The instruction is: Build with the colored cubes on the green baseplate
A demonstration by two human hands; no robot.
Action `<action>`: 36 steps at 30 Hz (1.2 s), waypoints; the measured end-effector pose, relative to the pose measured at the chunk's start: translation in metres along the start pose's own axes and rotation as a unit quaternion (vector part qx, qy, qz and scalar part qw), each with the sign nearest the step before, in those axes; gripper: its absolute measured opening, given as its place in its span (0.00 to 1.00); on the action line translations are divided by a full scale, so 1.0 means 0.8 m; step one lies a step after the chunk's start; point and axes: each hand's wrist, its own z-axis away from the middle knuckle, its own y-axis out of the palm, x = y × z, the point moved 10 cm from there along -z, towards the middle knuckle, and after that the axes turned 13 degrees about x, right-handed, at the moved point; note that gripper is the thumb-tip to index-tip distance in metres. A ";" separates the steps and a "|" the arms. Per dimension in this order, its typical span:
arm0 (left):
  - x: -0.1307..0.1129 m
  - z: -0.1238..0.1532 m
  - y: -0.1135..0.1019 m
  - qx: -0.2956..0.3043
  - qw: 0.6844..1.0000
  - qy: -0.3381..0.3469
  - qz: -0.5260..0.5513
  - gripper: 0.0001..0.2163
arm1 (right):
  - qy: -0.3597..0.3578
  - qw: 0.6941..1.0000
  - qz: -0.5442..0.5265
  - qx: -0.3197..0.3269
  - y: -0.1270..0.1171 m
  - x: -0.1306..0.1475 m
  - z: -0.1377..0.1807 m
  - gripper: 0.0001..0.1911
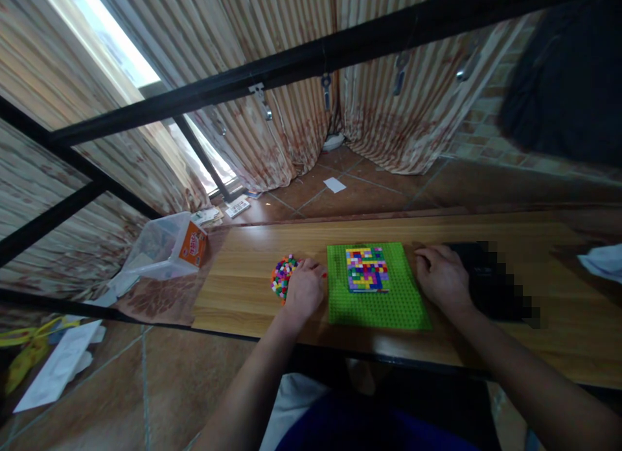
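A green studded baseplate (383, 302) lies on the wooden table (243, 289), with a patch of small multicoloured bricks (367, 268) built near its far middle. Left of the plate sits a heap of loose coloured bricks (282, 274). My left hand (304, 289) rests on the right side of that heap, fingers curled down into it; what they hold is hidden. My right hand (441, 276) lies on the table just right of the plate, fingers bent and close together, with nothing visible in them.
A dark object, partly pixelated (490, 282), lies right of my right hand. A clear plastic box with an orange label (168, 247) sits off the table's left end. White cloth (602, 260) is at the far right. Black frame bars (311, 56) cross overhead; curtains hang behind.
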 end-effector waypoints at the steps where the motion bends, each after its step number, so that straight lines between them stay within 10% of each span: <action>1: 0.001 -0.001 0.001 0.004 1.000 0.000 -0.008 0.11 | -0.001 1.000 0.001 0.000 0.000 0.000 0.000 0.12; 36: 0.000 0.020 -0.001 -0.019 0.987 -0.040 0.154 0.08 | 0.018 0.999 -0.028 0.013 0.001 -0.001 -0.001 0.12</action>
